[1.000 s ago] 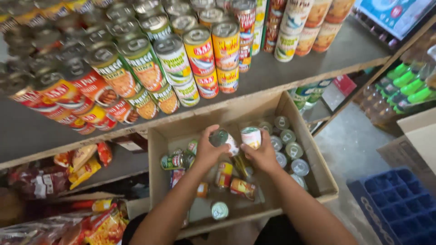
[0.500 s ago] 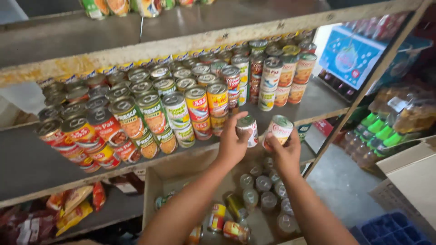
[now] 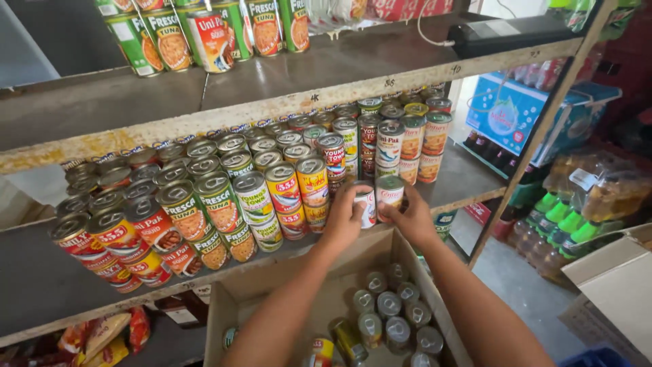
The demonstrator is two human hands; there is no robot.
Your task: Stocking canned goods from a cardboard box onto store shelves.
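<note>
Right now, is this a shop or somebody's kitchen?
Probably a small grocery shop: shelves packed with rows of tins, bottled drinks stacked beside them, and a cardboard box of more tins below.

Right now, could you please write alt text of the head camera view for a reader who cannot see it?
Two bare hands each hold a small can against the middle shelf: the left hand a white can, the right hand a red and white can. Rows of stacked cans fill the shelf; an open cardboard box of cans sits below.
</note>
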